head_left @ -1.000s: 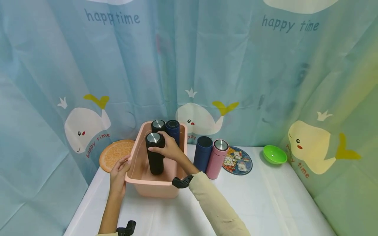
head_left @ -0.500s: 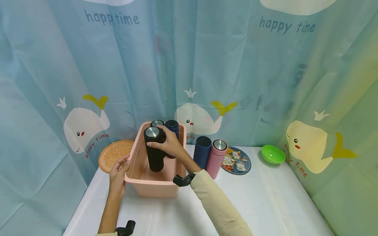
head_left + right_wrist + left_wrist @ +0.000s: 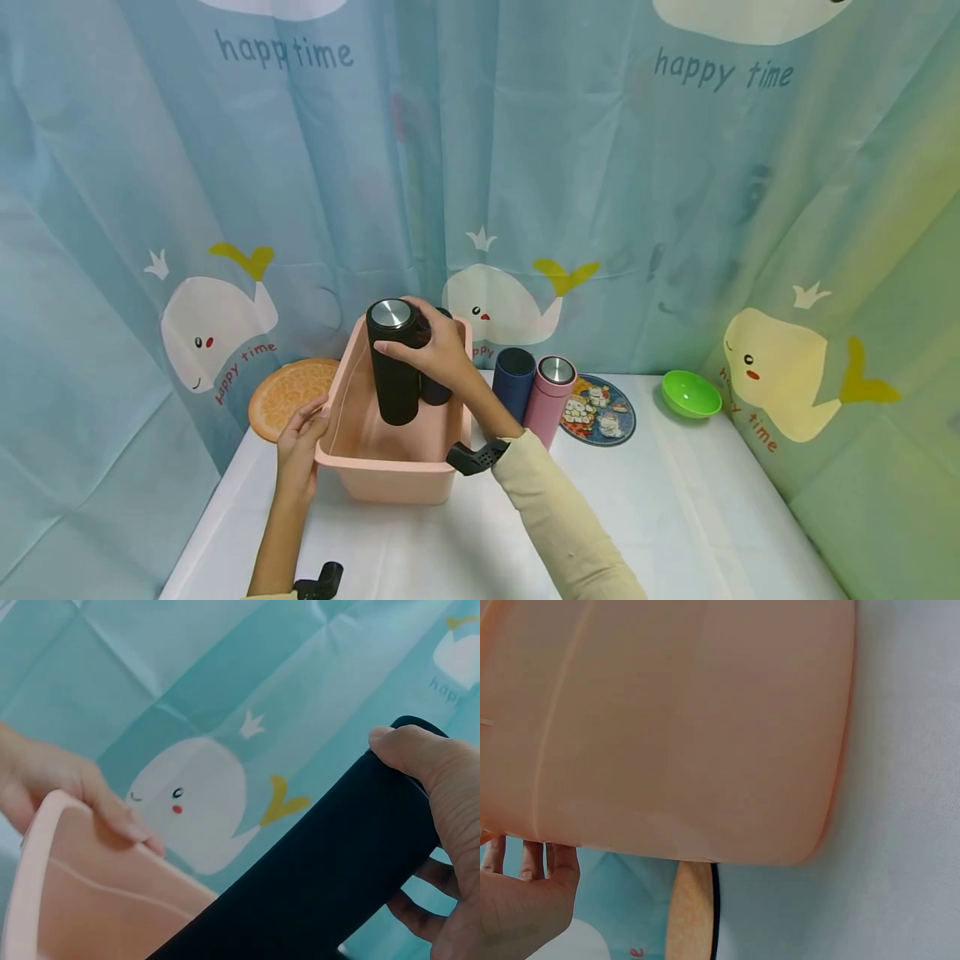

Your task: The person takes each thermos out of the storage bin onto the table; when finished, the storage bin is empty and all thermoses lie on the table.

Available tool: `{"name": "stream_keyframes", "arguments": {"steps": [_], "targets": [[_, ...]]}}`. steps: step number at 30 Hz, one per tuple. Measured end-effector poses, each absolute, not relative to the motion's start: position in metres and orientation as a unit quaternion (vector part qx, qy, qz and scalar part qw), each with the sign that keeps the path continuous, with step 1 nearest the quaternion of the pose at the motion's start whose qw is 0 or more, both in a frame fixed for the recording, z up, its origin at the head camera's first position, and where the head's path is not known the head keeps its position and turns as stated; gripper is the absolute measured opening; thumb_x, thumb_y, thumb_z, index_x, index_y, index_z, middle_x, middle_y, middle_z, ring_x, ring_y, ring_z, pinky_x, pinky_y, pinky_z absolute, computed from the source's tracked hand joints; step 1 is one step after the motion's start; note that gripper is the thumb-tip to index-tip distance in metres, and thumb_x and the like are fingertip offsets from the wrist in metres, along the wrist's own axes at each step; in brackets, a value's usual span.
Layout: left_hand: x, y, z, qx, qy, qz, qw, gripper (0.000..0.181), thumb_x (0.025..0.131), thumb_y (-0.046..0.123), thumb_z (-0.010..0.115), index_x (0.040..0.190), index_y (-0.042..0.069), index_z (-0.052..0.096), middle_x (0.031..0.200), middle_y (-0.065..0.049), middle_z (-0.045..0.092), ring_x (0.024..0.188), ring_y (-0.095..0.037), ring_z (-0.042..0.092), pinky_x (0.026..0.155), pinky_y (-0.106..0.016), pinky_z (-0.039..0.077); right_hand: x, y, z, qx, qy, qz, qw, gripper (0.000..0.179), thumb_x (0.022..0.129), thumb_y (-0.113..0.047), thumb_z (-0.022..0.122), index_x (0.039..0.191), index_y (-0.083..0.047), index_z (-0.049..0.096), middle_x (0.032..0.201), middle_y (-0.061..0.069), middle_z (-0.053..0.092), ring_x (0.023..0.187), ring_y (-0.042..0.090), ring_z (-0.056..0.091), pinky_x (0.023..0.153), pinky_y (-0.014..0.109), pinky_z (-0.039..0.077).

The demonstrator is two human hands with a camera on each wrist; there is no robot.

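Note:
My right hand (image 3: 442, 350) holds a black thermos bottle (image 3: 396, 387) with a silver lid, upright inside the pink plastic basin (image 3: 393, 483). In the right wrist view, the thumb and fingers of that hand (image 3: 450, 795) wrap round the upper end of the bottle (image 3: 300, 862). Behind it, partly covered by the right hand, stands a dark bottle (image 3: 437, 390) in the basin. My left hand (image 3: 300, 442) grips the basin's left rim. In the left wrist view its fingers (image 3: 532, 862) lie against the basin's outer wall (image 3: 690, 750).
Right of the basin stand a dark blue bottle (image 3: 514, 383) and a pink bottle (image 3: 551, 400) with a silver lid. A patterned round mat (image 3: 611, 417) lies behind them, and a green bowl (image 3: 691, 394) farther right. An orange-slice mat (image 3: 285, 400) is at left. A curtain (image 3: 480, 167) hangs behind.
The right hand has raised the black bottle and moved it slightly toward the back of the basin, now hiding the silver-lidded bottle behind. The left hand keeps its grip on the rim.

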State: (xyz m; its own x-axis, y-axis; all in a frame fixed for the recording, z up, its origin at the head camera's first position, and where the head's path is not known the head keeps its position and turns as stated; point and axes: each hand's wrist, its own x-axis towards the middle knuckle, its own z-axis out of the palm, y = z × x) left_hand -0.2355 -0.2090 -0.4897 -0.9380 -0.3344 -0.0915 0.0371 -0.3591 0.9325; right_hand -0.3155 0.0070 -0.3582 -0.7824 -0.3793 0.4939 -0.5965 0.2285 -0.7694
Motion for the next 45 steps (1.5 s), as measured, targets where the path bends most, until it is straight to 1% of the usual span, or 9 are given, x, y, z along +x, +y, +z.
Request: {"name": "stream_keyframes", "arguments": {"steps": [9, 19, 23, 25, 28, 31, 35, 41, 45], "targets": [[-0.236, -0.210, -0.490, 0.135, -0.554, -0.814, 0.112, 0.038, 0.096, 0.015, 0.062, 0.131, 0.005, 0.055, 0.106, 0.009, 0.064, 0.101, -0.006, 0.062, 0.082, -0.020, 0.055, -0.307, 0.013, -0.336, 0.343, -0.737, 0.558, 0.167, 0.061, 0.079, -0.014, 0.081, 0.134, -0.010, 0.054, 0.118, 0.010, 0.066, 0.101, 0.020, 0.066, 0.083, 0.030, 0.057], [-0.235, -0.210, -0.491, 0.139, -0.549, -0.816, 0.114, 0.039, 0.095, 0.015, 0.064, 0.131, 0.003, 0.055, 0.102, 0.010, 0.065, 0.097, -0.005, 0.063, 0.082, -0.021, 0.056, -0.291, 0.026, -0.314, 0.354, -0.715, 0.572, 0.189, 0.059, 0.076, -0.012, 0.081, 0.130, -0.011, 0.057, 0.113, 0.008, 0.067, 0.102, 0.016, 0.063, 0.084, 0.032, 0.056], [-0.237, -0.210, -0.493, 0.138, -0.553, -0.814, 0.113, 0.040, 0.096, 0.016, 0.063, 0.132, 0.003, 0.054, 0.104, 0.010, 0.064, 0.099, -0.005, 0.063, 0.083, -0.021, 0.056, -0.286, 0.035, -0.307, 0.357, -0.706, 0.574, 0.209, 0.059, 0.077, -0.024, 0.082, 0.129, -0.011, 0.058, 0.111, 0.009, 0.066, 0.101, 0.017, 0.062, 0.083, 0.040, 0.056], [-0.237, -0.210, -0.493, 0.138, -0.556, -0.812, 0.111, 0.041, 0.096, 0.016, 0.063, 0.133, 0.003, 0.053, 0.105, 0.010, 0.064, 0.100, -0.006, 0.063, 0.084, -0.022, 0.056, -0.284, 0.040, -0.304, 0.355, -0.707, 0.572, 0.218, 0.060, 0.077, -0.028, 0.081, 0.129, -0.010, 0.058, 0.111, 0.009, 0.066, 0.100, 0.016, 0.062, 0.082, 0.041, 0.056], [-0.237, -0.210, -0.493, 0.138, -0.558, -0.811, 0.111, 0.042, 0.096, 0.016, 0.063, 0.134, 0.002, 0.052, 0.106, 0.010, 0.064, 0.101, -0.006, 0.062, 0.085, -0.022, 0.055, -0.279, 0.047, -0.300, 0.343, -0.715, 0.564, 0.229, 0.060, 0.076, -0.028, 0.082, 0.128, -0.009, 0.059, 0.109, 0.008, 0.067, 0.099, 0.015, 0.061, 0.082, 0.039, 0.055], [-0.237, -0.210, -0.492, 0.136, -0.556, -0.812, 0.113, 0.040, 0.096, 0.016, 0.063, 0.133, 0.003, 0.054, 0.106, 0.010, 0.064, 0.101, -0.006, 0.062, 0.085, -0.022, 0.055, -0.275, 0.055, -0.298, 0.329, -0.729, 0.550, 0.240, 0.059, 0.074, -0.018, 0.082, 0.127, -0.011, 0.060, 0.109, 0.006, 0.068, 0.098, 0.014, 0.061, 0.078, 0.032, 0.054], [-0.236, -0.209, -0.490, 0.132, -0.555, -0.813, 0.117, 0.039, 0.095, 0.016, 0.063, 0.131, 0.004, 0.055, 0.106, 0.009, 0.064, 0.101, -0.005, 0.062, 0.084, -0.021, 0.055, -0.270, 0.066, -0.295, 0.315, -0.738, 0.539, 0.254, 0.060, 0.073, -0.018, 0.083, 0.128, -0.012, 0.060, 0.111, 0.006, 0.068, 0.097, 0.014, 0.062, 0.074, 0.029, 0.053], [-0.235, -0.209, -0.490, 0.128, -0.559, -0.811, 0.121, 0.040, 0.096, 0.015, 0.063, 0.133, 0.001, 0.053, 0.109, 0.008, 0.063, 0.103, -0.006, 0.062, 0.084, -0.022, 0.055, -0.263, 0.082, -0.293, 0.303, -0.736, 0.543, 0.268, 0.062, 0.073, -0.015, 0.082, 0.130, -0.011, 0.059, 0.116, 0.008, 0.067, 0.104, 0.015, 0.062, 0.079, 0.025, 0.053], [-0.235, -0.209, -0.491, 0.124, -0.557, -0.812, 0.122, 0.040, 0.096, 0.014, 0.062, 0.133, 0.001, 0.053, 0.110, 0.007, 0.063, 0.103, -0.006, 0.062, 0.084, -0.022, 0.055, -0.260, 0.089, -0.300, 0.295, -0.734, 0.547, 0.273, 0.061, 0.073, -0.012, 0.082, 0.130, -0.010, 0.060, 0.114, 0.009, 0.068, 0.103, 0.014, 0.061, 0.079, 0.024, 0.053]]}}
